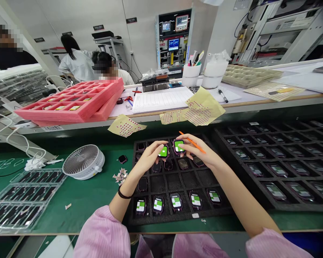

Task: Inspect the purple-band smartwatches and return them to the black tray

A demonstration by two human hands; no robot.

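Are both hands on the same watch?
No, the left hand holds one watch, while the right hand holds a second watch, both screens lit green.

An electronics assembly workshop is indicated: watch-like devices (176,201) are set in black foam trays (173,182) on the green workbench (82,200), pink foam trays (86,116) are stacked on the ledge (247,102) behind the workbench, and co-workers (79,66) and a screen-fitted cabinet (172,34) are seen beyond it.

On the counter (59,216), a tray (173,182) with watches (158,205) along its near row lies between a fan (83,162), left, and a second tray (298,206), right. Behind, a shelf (258,101) carries foam trays (97,102) left of a cup (190,79).
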